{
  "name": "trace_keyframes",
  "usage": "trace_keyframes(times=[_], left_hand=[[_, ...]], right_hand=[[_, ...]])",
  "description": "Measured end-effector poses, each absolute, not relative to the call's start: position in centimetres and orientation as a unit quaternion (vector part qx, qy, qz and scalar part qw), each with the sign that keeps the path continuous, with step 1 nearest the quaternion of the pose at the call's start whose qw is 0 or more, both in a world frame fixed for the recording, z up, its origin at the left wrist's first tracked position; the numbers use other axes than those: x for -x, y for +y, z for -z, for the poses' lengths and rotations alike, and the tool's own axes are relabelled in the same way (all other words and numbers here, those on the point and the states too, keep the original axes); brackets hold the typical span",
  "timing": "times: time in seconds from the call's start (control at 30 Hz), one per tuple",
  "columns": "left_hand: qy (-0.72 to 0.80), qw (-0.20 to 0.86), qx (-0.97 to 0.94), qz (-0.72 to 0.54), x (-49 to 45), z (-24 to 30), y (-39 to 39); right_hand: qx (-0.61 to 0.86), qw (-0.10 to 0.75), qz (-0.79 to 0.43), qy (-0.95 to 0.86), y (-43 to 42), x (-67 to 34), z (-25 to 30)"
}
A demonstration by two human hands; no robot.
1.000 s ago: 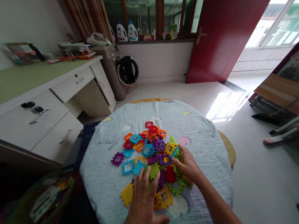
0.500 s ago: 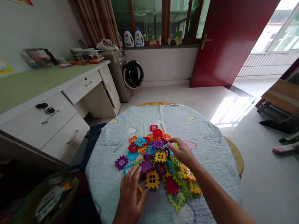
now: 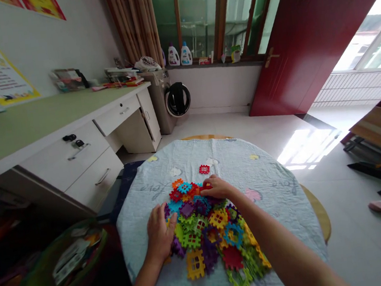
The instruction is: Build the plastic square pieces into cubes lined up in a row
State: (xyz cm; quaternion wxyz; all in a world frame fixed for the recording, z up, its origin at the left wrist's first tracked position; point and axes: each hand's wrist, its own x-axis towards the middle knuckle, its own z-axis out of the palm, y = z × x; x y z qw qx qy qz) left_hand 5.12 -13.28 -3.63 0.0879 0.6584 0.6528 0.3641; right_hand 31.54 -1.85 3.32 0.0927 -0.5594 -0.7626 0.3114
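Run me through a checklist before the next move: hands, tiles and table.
1. Left hand at the left side of the pile: ok.
2. Right hand holding a tile securely: cannot tell, the fingers hide the contact.
3. Tiles separated from one another: not ok, most overlap in the pile.
4. Red window tile within the pile: not ok, it lies apart, beyond it.
5. Pile lying on the tablecloth: ok.

The single head-worn view looks forward and down from close above and behind the left grip (image 3: 159,234) and right grip (image 3: 217,188), reaching the window (image 3: 193,18) well beyond them.
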Motion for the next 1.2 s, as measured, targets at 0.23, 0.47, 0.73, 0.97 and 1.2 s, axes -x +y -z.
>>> trace_keyframes(times=[0.23,0.47,0.73,0.97,1.2], left_hand=[[0.667,0.106,-0.678,-0.291,-5.0,2.7,-7.5],[0.673,0.142,-0.702,-0.184,-8.8,0.3,-2.7],[0.511,0.269,-0.776,-0.251,-10.8,-1.6,-5.2],[0.486,0.276,-0.779,-0.284,-10.0,-2.9,-11.1],[0.478,0.116,-0.842,-0.221,-9.6,-2.8,-18.0]], right_hand=[[0.584,0.095,-0.306,-0.746,2.0,-31.3,-4.8],[0.644,0.14,-0.275,-0.7,4.5,-28.4,-2.5],[0.527,0.155,-0.365,-0.751,-0.3,-31.0,-3.6],[0.441,0.251,-0.516,-0.69,-8.2,-36.9,-6.0],[0.567,0.407,-0.37,-0.613,-16.3,-41.5,-3.8]])
